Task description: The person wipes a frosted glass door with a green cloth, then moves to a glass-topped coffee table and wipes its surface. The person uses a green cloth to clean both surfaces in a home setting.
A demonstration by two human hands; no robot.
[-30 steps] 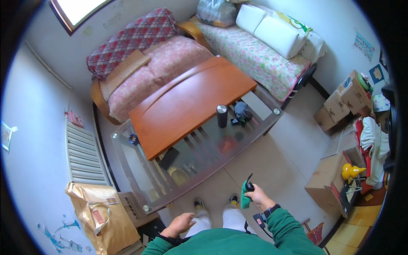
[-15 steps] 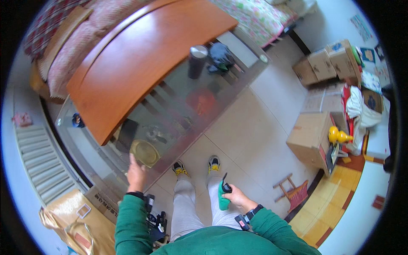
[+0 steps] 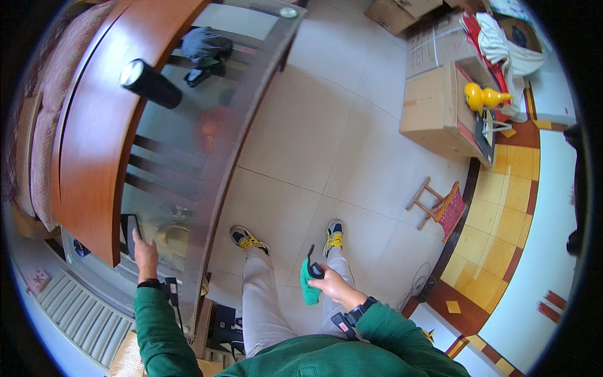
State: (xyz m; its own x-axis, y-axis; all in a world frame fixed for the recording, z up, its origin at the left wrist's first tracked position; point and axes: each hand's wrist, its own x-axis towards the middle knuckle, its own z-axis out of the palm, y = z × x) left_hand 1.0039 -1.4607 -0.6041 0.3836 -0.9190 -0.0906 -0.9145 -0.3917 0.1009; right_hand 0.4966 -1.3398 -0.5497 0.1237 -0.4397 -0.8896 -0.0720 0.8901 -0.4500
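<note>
Over the glass tabletop (image 3: 188,157) at the left, my left hand (image 3: 146,254) is open with its fingers apart. Beside its fingertips is a dark flat thing (image 3: 129,234); whether they touch, I cannot make out. My right hand (image 3: 330,284), in front of my right leg, is closed around a short green soft-looking thing (image 3: 309,288) with a black end and a thin black strip sticking up. A dark tumbler with a silver top (image 3: 157,87) stands farther along the table. Past it lies a grey-blue bundle (image 3: 206,47).
A curved orange-brown wooden panel (image 3: 94,138) lies along the table's left side. Cardboard boxes (image 3: 430,116) stand at the right, one with a yellow gourd (image 3: 483,97) on it. A small folding stool (image 3: 446,210) is on the tiled floor. A white radiator (image 3: 81,314) is lower left.
My view has swung to the right, and the table now sits farther left. My left hand has moved from the yellowish dish to beside the dark flat thing. The right hand keeps its hold.
</note>
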